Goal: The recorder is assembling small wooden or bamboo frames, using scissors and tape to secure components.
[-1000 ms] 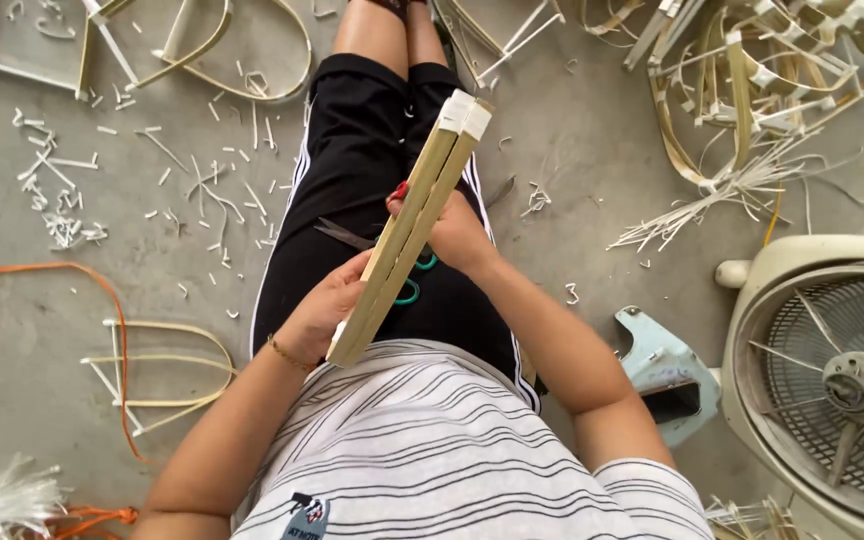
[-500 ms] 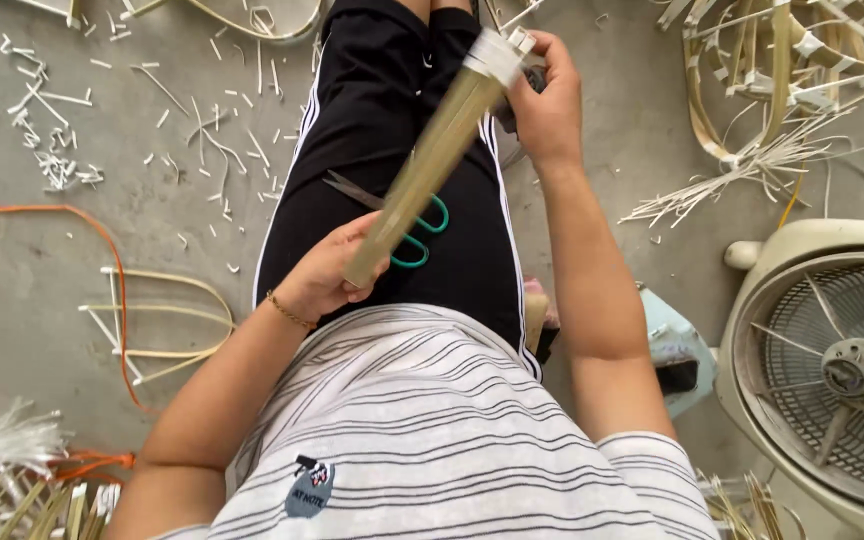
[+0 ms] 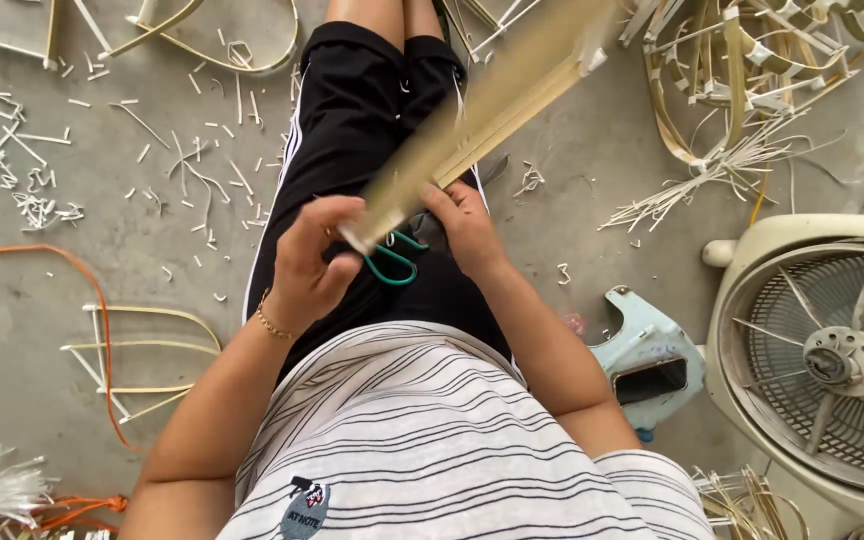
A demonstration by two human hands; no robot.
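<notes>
Looking down from the head view, you had your left hand (image 3: 314,262) curled around the near end of a long bundle of pale bamboo strips (image 3: 472,125), fingers closed on it just above your lap. The bundle slanted up and away to the right, its far end blurred near the top edge. Your right hand (image 3: 464,228) sat just beside the left, under the strips, fingers bent over something dark on your thigh; whether it truly gripped anything, you could not tell. Green-handled scissors (image 3: 394,262) lay on your black shorts (image 3: 352,130) between the two hands. A small dark patch with a pale figure (image 3: 304,505) sat low on your striped shirt (image 3: 422,440). To your right stood a cream fan (image 3: 832,360) and a light blue block with a dark rectangular slot (image 3: 647,360). Pale offcuts (image 3: 192,180) littered the concrete floor (image 3: 32,270), an orange cord (image 3: 92,300) curving along the left.
</notes>
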